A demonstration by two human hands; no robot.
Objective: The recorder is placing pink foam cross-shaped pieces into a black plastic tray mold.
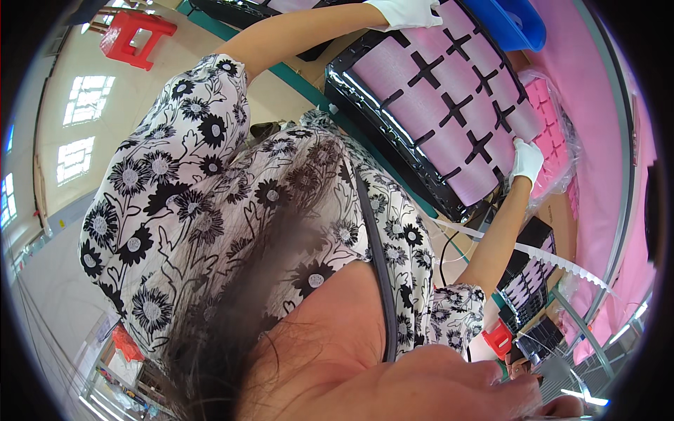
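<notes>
A black plastic tray (393, 130) with shiny sides lies slanted in front of me. Lilac, glossy strips (400, 70) fill it in rows, with black cross-shaped dividers (456, 110) between them. At the tray's upper edge is my left hand (407, 12) in a white glove, partly cut off by the picture's top; its bent fingers are closed against the lilac surface. My right hand (526, 161), also white-gloved, is at the opposite corner. Its fingertips pinch together at the end of a lilac strip; what lies between them is too small to tell.
A blue bin (516, 24) stands beyond the tray. A pink patterned piece in clear plastic (551, 126) lies beside my right hand. A white toothed strip (562, 263) stretches across below my right forearm, near another black tray (523, 281). A red stool (137, 38) stands on the floor at left.
</notes>
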